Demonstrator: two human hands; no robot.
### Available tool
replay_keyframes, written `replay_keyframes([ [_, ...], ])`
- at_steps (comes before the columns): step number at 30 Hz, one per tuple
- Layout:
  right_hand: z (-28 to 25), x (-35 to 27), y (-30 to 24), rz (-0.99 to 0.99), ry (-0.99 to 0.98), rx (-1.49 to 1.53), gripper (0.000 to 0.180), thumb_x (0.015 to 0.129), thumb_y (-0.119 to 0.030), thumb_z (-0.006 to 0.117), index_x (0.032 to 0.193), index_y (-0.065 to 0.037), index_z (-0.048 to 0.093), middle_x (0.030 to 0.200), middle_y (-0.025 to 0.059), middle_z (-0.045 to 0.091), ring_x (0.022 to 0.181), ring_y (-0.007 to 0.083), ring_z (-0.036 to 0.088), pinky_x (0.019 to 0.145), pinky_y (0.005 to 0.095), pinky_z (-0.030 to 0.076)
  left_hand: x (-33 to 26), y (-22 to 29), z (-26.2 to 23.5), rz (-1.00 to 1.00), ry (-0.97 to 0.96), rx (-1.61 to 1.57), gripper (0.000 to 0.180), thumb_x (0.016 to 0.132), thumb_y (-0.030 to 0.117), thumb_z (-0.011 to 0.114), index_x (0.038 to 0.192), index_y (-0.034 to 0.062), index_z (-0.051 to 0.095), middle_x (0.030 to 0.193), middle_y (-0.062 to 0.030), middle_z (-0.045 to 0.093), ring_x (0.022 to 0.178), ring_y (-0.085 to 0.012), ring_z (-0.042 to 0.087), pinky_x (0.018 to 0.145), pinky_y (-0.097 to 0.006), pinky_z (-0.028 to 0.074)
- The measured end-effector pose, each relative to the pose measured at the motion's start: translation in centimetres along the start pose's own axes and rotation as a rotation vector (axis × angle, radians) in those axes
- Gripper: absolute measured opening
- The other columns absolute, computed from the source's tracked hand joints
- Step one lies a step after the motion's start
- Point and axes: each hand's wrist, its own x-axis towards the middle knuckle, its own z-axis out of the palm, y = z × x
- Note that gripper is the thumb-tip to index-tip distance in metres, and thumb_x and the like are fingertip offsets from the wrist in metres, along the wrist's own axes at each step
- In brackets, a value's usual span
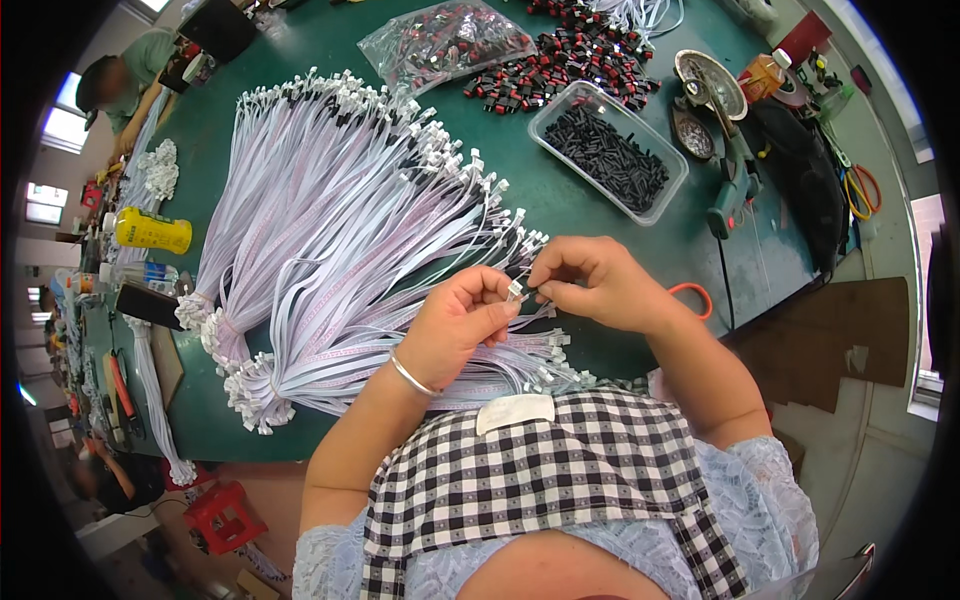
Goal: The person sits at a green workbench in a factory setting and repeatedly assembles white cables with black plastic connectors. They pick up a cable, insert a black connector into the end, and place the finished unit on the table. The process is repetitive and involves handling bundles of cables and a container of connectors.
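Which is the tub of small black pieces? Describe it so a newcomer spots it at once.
On the green table, look just beyond the right hand. A clear, rectangular plastic tub sits there, between that hand and the heap of red-and-black parts. Unlike the crinkled clear bag farther left, it is rigid and open-topped, and holds short black pieces.

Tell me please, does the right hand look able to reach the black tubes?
Probably yes: the black tubes lie in an uncovered box just beyond the right hand, with nothing visible between. It is busy near the connector, though.
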Motion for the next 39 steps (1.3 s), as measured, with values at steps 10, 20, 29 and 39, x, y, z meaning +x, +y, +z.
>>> replay_keyframes([
  [10, 0.7, -0.1, 0.4, 0.036, 0.058, 0.098, 0.009, 0.083, -0.002, 0.058, 0.092, -0.002, 0.059, 0.083, 0.0020, 0.062, 0.077, 0.0077, 0.059, 0.066, 0.0225, 0.048, -0.1, 0.0, 0.1, 0.017, 0.012, 0.003, 0.013, 0.086, 0.004, 0.061, 0.097, 0.0038, 0.055, 0.081, 0.0007, 0.055, 0.064, -0.0051, 0.051, 0.058, -0.017, 0.042],
  [20, 1.2, -0.3, 0.3, -0.020, 0.114, 0.061, 0.011, 0.085, -0.002, 0.057, 0.096, -0.001, 0.058, 0.085, 0.0029, 0.062, 0.080, 0.0088, 0.062, 0.066, 0.0219, 0.049, -0.1, -0.1, -0.1, 0.034, 0.020, -0.032, 0.011, 0.086, 0.006, 0.060, 0.096, 0.0055, 0.055, 0.081, 0.0011, 0.055, 0.064, -0.0054, 0.051, 0.057, -0.017, 0.041],
  [29, 1.2, 0.0, 0.4, -0.014, 0.039, 0.066, 0.010, 0.085, -0.002, 0.057, 0.095, 0.000, 0.059, 0.087, 0.0028, 0.061, 0.082, 0.0088, 0.061, 0.069, 0.0231, 0.050, -0.2, -0.2, 0.0, 0.064, 0.020, 0.002, 0.014, 0.085, 0.006, 0.062, 0.097, 0.0061, 0.055, 0.082, -0.0001, 0.057, 0.066, -0.0074, 0.053, 0.059, -0.020, 0.042],
  [39, 1.6, 0.3, 0.3, 0.208, 0.054, 0.264, 0.012, 0.082, -0.003, 0.060, 0.094, -0.001, 0.058, 0.085, 0.0016, 0.059, 0.076, 0.0058, 0.056, 0.065, 0.0201, 0.047, -0.6, 0.0, -1.2, 0.199, 0.045, 0.485, 0.024, 0.083, 0.001, 0.057, 0.107, 0.0023, 0.054, 0.087, -0.0019, 0.057, 0.077, -0.0073, 0.053, 0.071, -0.023, 0.046],
])
